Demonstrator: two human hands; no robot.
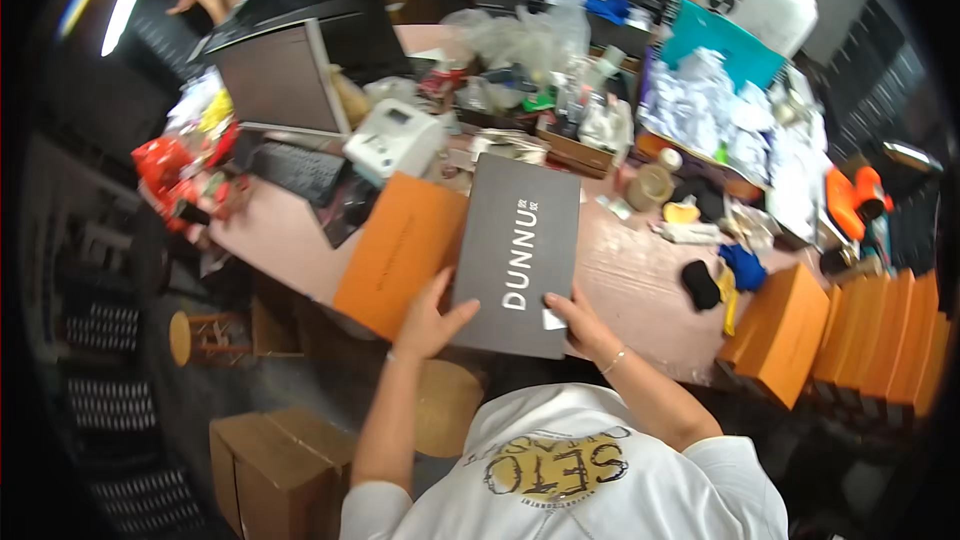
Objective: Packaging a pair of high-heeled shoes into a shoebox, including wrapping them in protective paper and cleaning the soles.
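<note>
A dark grey cardboard box (530, 250) with pale lettering on its lid is held tilted in front of me, above the near edge of the table. My left hand (432, 320) grips its lower left side, the thumb lying toward the lid. At the lower right edge my right hand (585, 325) has hold of it, thumb on top and the other fingers mostly hidden. A small white label (553, 319) shows beside that thumb. Partly behind the grey box, to its left, lies an orange box (400, 250), close to my left fingers.
On the pink table (630, 285) stand a monitor (280, 78), a keyboard (297, 170) and a white label printer (395, 140). Crumpled paper fills a bin (700, 105) at the back right. Several orange boxes (870, 335) stand at the right. A brown carton (275, 465) sits lower left.
</note>
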